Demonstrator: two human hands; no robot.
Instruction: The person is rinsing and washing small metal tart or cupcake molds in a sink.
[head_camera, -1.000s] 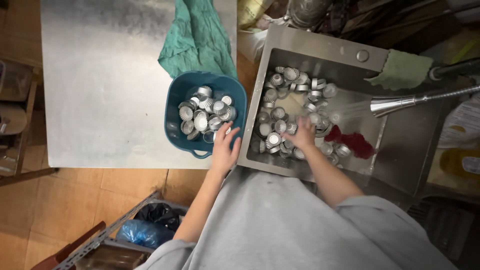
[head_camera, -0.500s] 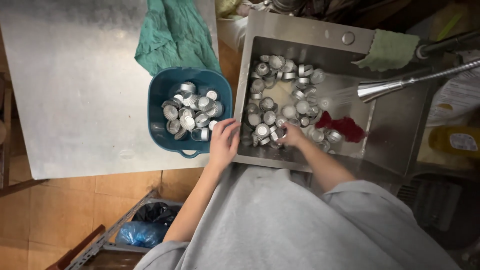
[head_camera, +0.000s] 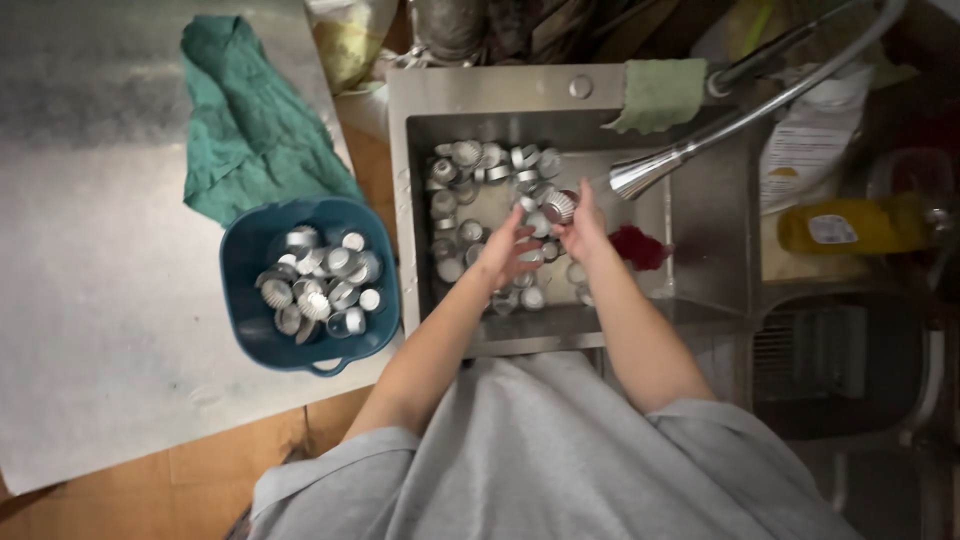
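Both hands are over the steel sink (head_camera: 420, 200), which holds several small fluted metal cups (head_camera: 480, 165). My right hand (head_camera: 583, 228) holds one metal cup (head_camera: 560, 207) just under the nozzle of the pull-out faucet (head_camera: 640, 175). My left hand (head_camera: 505, 250) hovers beside it over the cups, fingers spread, and I cannot tell if it holds one. A dark blue tub (head_camera: 245, 265) with several more metal cups (head_camera: 320, 285) stands on the counter left of the sink.
A green cloth (head_camera: 250, 130) lies on the grey counter (head_camera: 90, 250) behind the tub. A red scrubber (head_camera: 640, 245) sits in the sink. A pale green rag (head_camera: 658, 92) hangs on the sink's back rim. A yellow bottle (head_camera: 850, 225) lies at right.
My left hand has left the blue tub's rim and moved into the sink. My right hand has lifted a cup from the pile up toward the faucet nozzle.
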